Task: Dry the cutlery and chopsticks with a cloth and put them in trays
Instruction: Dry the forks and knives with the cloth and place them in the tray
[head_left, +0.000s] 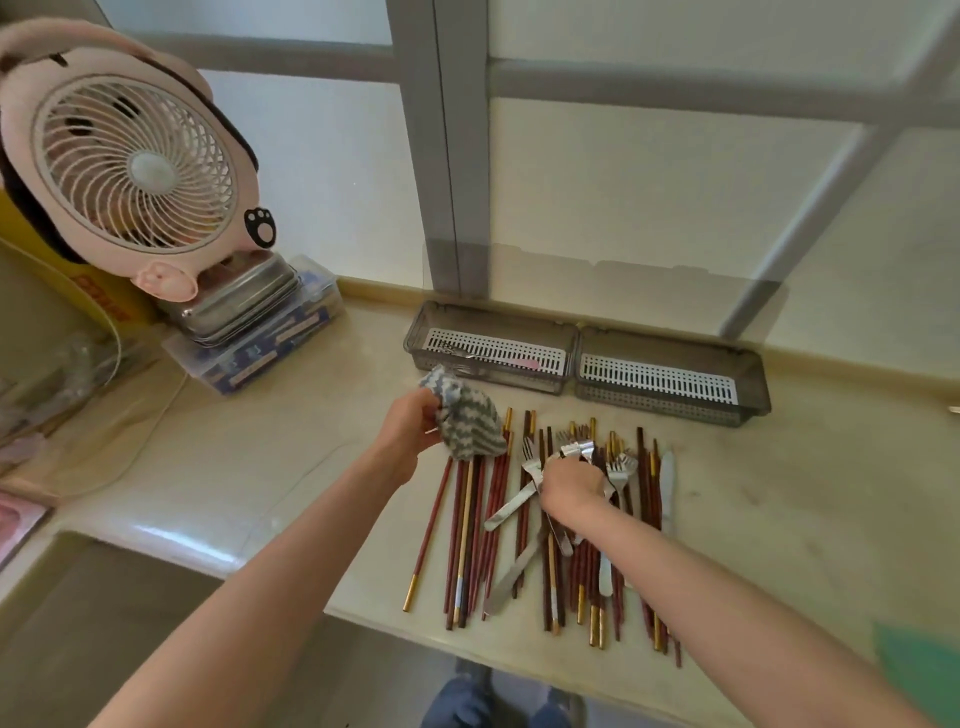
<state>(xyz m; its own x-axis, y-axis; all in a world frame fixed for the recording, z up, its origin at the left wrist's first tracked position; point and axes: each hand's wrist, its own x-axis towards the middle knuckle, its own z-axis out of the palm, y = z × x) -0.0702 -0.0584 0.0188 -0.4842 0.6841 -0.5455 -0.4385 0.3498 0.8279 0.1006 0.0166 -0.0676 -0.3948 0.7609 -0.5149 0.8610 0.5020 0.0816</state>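
Grey-and-white striped cloth is bunched in the left hand, whose fingers curl round its near side; that arm reaches forward from the near edge of the countertop, with the cloth held over the far tips of the leftmost chopsticks. The right hand is palm down on the middle of the spread, its fingers curled in among the forks; I cannot tell whether they grip one. A table knife lies at the right of the pile, all of it near the front edge. Along the far edge, by the window frame, two grey slotted trays sit end to end: the left tray holds some cutlery, and the right tray adjoins it. At the far left corner a pink fan stands on a metal box.
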